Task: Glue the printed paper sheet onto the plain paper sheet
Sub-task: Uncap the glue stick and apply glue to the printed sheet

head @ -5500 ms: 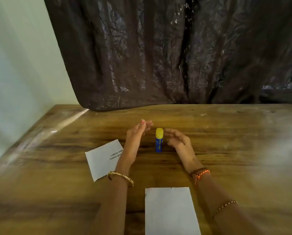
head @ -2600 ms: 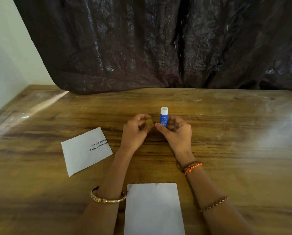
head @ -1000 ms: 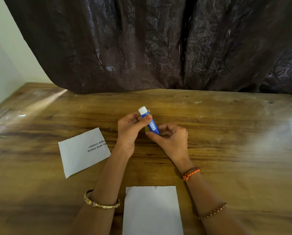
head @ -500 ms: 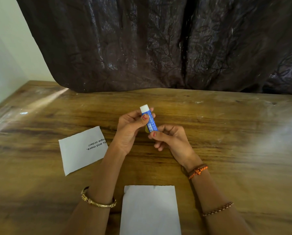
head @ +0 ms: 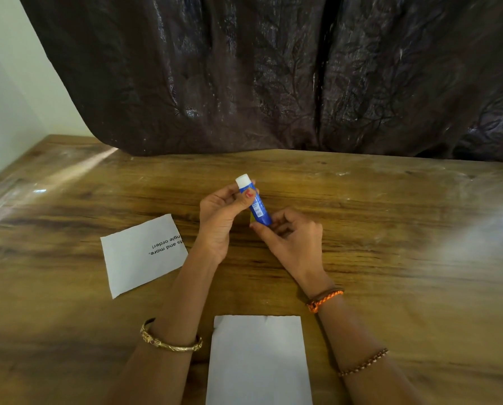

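A blue glue stick [head: 257, 208] with its white tip bare is held tilted above the wooden table [head: 390, 244]. My left hand [head: 219, 217] grips its upper body, thumb across the tube. My right hand [head: 292, 242] pinches the stick's lower end with its fingers. A sliver of the yellow cap [head: 251, 218] shows behind the stick, between the hands. The printed paper sheet [head: 140, 254] lies flat to the left, text upside down. The plain paper sheet [head: 259, 361] lies at the near edge between my forearms.
A dark patterned curtain [head: 273, 74] hangs along the table's far edge. A pale wall [head: 7, 92] stands at the left, beyond the table's left edge.
The yellow cap came off the glue stick and the stick was lifted from upright on the table into both hands. Over the last second the hands have hardly moved.
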